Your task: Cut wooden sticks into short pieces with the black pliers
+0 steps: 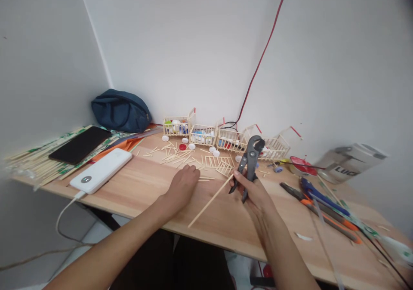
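My right hand is closed around grey cutters, whose jaws point up and away. A long thin wooden stick is pinched in the same hand and slants down to the left. My left hand rests on the table beside scattered short sticks; its fingers are curled down and their tips are hidden. Just beyond the hands lie flat stick frames. Behind them stand several small stick carts, some holding coloured bottle caps.
A white power bank, black phone and skewer packs lie left on the wooden table. A blue pouch sits behind. Orange-handled pliers, blue-handled pliers and a carton are at right.
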`<state>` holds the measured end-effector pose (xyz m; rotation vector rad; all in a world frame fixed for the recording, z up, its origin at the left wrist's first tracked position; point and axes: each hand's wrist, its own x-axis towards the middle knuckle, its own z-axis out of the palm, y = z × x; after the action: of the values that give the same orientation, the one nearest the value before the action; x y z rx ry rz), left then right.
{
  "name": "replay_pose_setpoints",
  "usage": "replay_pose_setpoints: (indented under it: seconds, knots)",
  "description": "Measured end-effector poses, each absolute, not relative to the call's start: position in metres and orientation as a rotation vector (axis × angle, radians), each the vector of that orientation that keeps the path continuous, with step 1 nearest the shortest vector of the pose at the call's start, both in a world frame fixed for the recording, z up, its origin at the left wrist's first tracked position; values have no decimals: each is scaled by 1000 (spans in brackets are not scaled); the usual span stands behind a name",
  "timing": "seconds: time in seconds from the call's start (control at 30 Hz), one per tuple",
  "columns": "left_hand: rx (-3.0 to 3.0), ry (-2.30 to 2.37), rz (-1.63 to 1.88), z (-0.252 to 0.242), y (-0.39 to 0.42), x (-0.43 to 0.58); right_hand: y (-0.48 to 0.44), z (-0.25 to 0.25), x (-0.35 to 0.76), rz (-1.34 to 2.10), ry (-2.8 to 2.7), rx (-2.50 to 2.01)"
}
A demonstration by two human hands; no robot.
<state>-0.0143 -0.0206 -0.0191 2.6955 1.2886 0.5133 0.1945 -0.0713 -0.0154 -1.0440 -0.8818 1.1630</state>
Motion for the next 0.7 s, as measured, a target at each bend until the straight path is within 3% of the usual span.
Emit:
replay_pose_setpoints:
  seconds: [0.1, 0.27, 0.7]
  knots:
    - [2291, 1172, 710, -10, -20, -11, -70, -18, 188, 1109, -967, -1178]
    - [1533, 840, 649, -1, -20, 0, -68, -17, 176, 979, -1164, -1307]
    - [1337, 847, 546, -3, -25, 14, -65, -19, 185, 910, -1265, -1331]
